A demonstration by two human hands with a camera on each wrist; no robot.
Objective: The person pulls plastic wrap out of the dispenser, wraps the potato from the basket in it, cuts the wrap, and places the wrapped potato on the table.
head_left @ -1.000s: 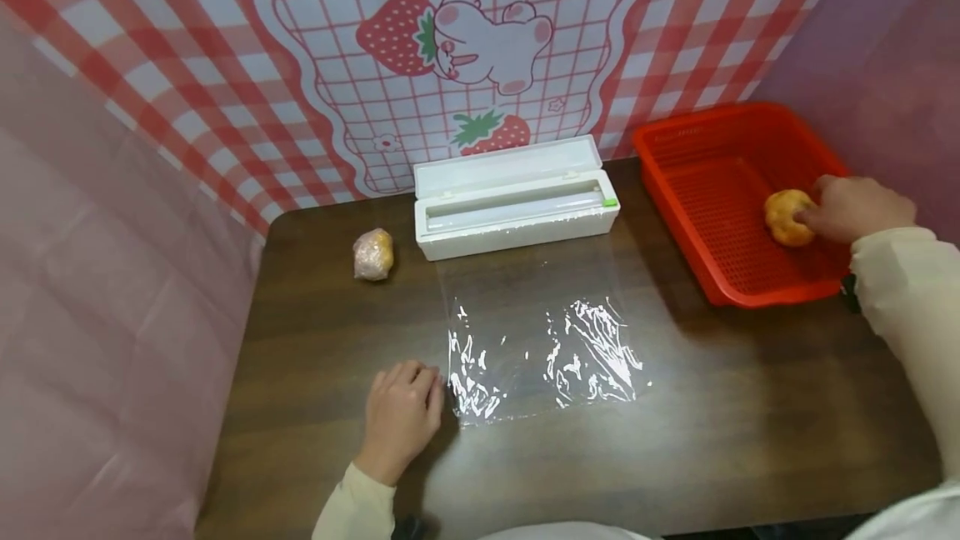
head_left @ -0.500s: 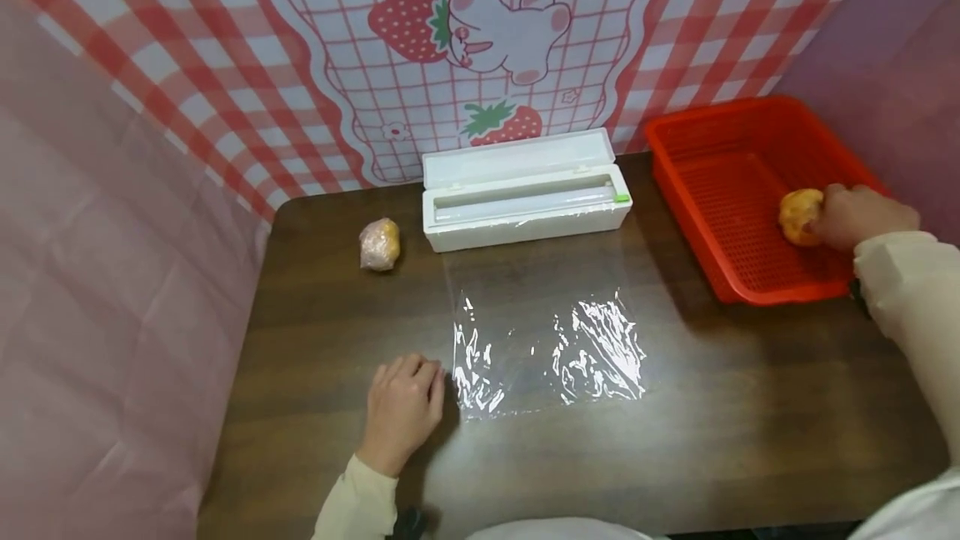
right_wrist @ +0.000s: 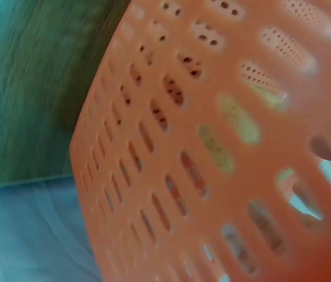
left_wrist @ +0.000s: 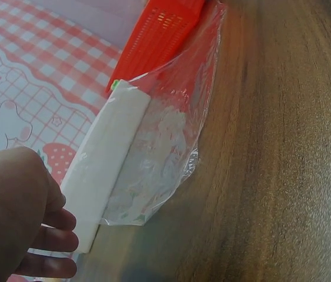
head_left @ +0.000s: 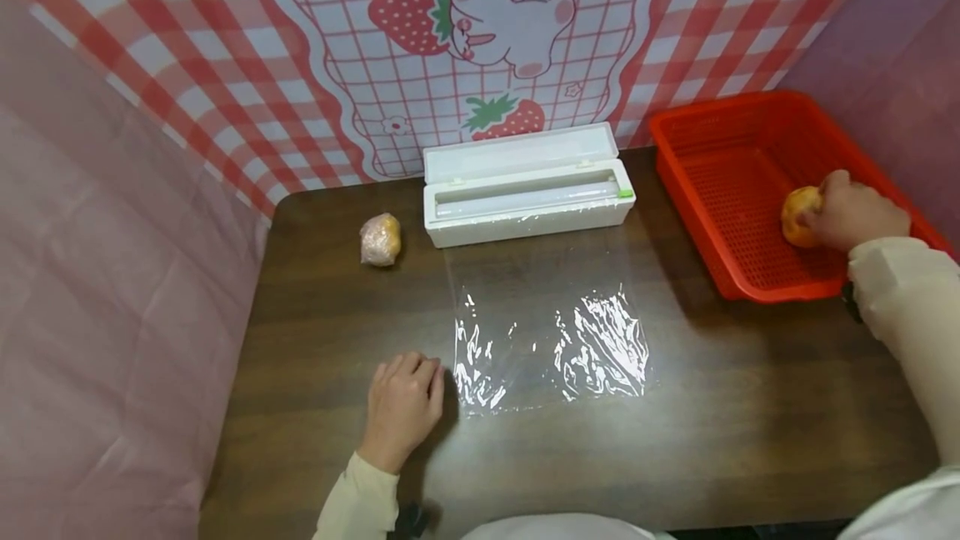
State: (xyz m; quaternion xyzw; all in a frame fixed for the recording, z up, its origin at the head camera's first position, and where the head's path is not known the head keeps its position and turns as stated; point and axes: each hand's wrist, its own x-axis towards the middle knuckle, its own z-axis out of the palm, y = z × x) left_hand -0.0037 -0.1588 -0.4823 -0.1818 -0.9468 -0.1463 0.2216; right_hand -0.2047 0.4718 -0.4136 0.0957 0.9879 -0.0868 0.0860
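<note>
Inside the red basket, my right hand grips the right side of a yellow lumpy, fruit-like ball; part of the ball is behind the fingers. Through the basket's slots, the right wrist view gives glimpses of the yellow ball. My left hand rests on the table, fingers loosely curled, beside the left edge of a sheet of cling film. That sheet runs out from a white dispenser box, its lid up and a roll inside.
A similar yellow ball wrapped in film sits on the table left of the dispenser. Behind stands a red-and-white checked cloth. Pink cloth hangs on the left side. The wooden table extends past the film.
My right hand has closed further round the yellow ball in the basket. The left hand stays by the film. The whole view has shifted slightly.
</note>
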